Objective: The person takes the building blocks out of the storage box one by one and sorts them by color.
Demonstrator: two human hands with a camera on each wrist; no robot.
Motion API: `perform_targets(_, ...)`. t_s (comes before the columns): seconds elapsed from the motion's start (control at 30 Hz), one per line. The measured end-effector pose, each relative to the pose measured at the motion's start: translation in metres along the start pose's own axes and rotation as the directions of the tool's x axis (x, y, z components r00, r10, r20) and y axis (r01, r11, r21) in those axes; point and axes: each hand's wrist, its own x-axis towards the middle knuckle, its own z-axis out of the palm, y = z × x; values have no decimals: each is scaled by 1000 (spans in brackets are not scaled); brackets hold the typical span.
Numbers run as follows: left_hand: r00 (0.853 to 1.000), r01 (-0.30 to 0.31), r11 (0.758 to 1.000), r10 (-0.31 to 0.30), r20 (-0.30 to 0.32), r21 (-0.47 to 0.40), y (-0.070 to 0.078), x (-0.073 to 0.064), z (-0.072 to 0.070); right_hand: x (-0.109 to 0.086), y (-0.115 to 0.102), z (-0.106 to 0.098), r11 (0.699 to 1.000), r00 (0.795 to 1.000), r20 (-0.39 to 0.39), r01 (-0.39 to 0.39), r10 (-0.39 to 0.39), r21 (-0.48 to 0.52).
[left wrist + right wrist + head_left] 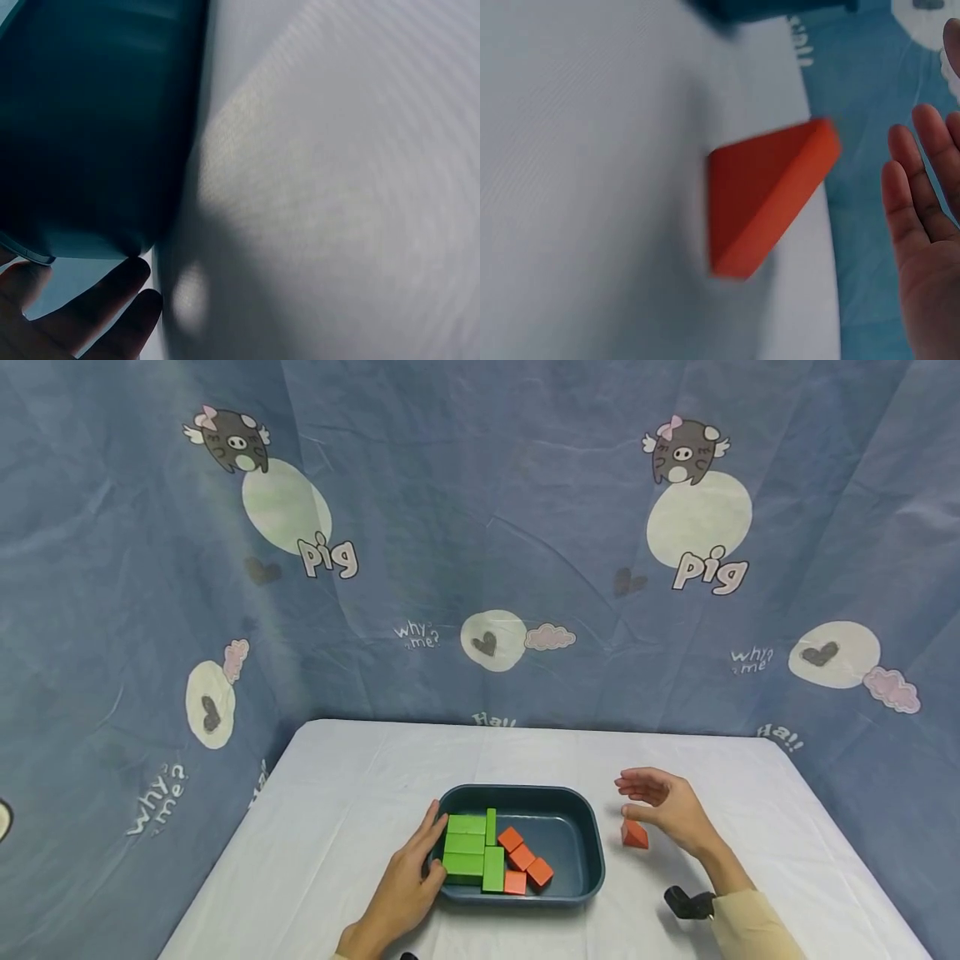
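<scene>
A dark blue-green tray [562, 835] lies on the white table with green blocks [465, 843] at its left end and several orange blocks [521, 857] by them. At the tray's left rim, my left hand [405, 881] rests with extended fingers against the side. In the left wrist view its fingers [105, 296] touch the tray's outer wall [97, 150]. My right hand [671, 810] hovers right of the tray, fingers apart and holding nothing. Just below it, an orange triangular block [634, 835] stands on the table; the right wrist view shows this wedge [769, 202] close up, beside the open palm [934, 277].
A white cloth [360, 777] covers the table. Behind and beside it hangs a blue curtain [420, 510] with pig prints. A black wrist camera [686, 903] sits on the right wrist, close over the table.
</scene>
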Motion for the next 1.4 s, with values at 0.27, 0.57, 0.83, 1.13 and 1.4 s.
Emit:
perform_targets(0.27,1000,-17,1000,17,-16,-5,-3,2,0,16,-24,14,998,998,32,59,-59,12)
perform_targets(0.57,1000,-8,999,8,-22,-33,-4,-1,1,31,-37,30,989,987,78,136,-140,52)
perform_targets(0.83,999,-9,999,8,-32,-33,-5,-1,-1,49,-48,47,984,982,93,160,-167,77)
perform_targets(1.13,1000,0,999,-1,-27,-54,-8,-2,2,62,-57,67,979,974,137,163,-179,125)
perform_targets(1.4,1000,0,998,-1,-15,-60,-6,-1,2,69,-59,79,965,967,125,201,-223,168)
